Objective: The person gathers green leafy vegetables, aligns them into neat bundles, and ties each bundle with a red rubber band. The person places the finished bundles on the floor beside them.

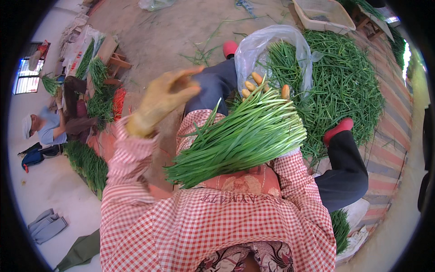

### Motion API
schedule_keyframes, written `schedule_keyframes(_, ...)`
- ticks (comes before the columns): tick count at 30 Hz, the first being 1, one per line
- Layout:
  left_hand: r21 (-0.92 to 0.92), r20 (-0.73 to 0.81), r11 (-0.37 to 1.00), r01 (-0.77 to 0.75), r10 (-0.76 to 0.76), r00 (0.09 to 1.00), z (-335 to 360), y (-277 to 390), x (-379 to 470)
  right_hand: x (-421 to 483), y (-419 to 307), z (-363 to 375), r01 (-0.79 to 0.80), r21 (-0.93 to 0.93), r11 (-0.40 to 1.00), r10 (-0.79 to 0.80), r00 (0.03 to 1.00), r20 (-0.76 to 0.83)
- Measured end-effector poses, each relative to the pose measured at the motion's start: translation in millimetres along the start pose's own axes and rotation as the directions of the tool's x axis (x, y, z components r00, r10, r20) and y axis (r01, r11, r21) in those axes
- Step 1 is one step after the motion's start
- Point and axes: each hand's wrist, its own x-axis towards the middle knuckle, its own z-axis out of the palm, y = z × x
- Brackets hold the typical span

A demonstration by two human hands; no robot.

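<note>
Yellowish and slightly blurred, my left hand (163,97) is raised to the left of a large bundle of long green leafy stalks (238,136), which look like garlic chives. Its thumb and fingers are spread and hold nothing. My right hand (257,79) grips the bundle from beneath near the pale stem ends; only orange-tinted fingertips show, the palm being hidden under the stalks. The bundle lies across my lap with its green tips towards the lower left. Just beyond the fingertips, a clear plastic bag (243,56) stands open with more green stalks inside.
A big heap of loose green stalks (346,78) spreads on the right, below a pale plastic basket (326,25). At left, a seated co-worker (51,125) holds stalks beside a wooden bench (119,63). More stalks (85,163) lie at lower left. Striped sheeting (390,136) covers the right side.
</note>
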Motion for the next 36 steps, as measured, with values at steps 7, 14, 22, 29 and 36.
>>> schedule_keyframes(7, -0.485, 0.862, 0.259, 0.836, -0.024, 0.507, 128.3, -41.5, 12.0, -30.6, -16.1, 15.4, -0.041, -0.248, 0.968, -0.018, 0.973, -0.229)
schedule_keyframes(14, -0.508, 0.855, 0.358, 0.783, 0.104, 0.507, 160.6, -44.0, -3.1, -48.0, -97.4, 93.3, -0.372, -0.925, 0.077, -0.658, 0.678, -0.328)
schedule_keyframes(22, -0.51, 0.814, 0.695, 0.507, 0.2, 0.545, 177.7, -38.8, -13.2, -22.9, -14.4, 79.3, -0.376, -0.193, -0.906, -0.276, 0.873, -0.403)
schedule_keyframes(29, -0.598, 0.714, 0.695, 0.399, 0.236, 0.66, 172.6, -38.4, -31.0, -70.3, -177.1, 73.5, -0.828, -0.56, -0.037, -0.954, 0.196, -0.227)
schedule_keyframes(36, -0.571, 0.751, 0.63, 0.527, 0.141, 0.645, 185.8, -56.0, -18.3, -78.9, -110.1, 98.8, -0.612, -0.758, -0.223, -0.457, 0.753, -0.473)
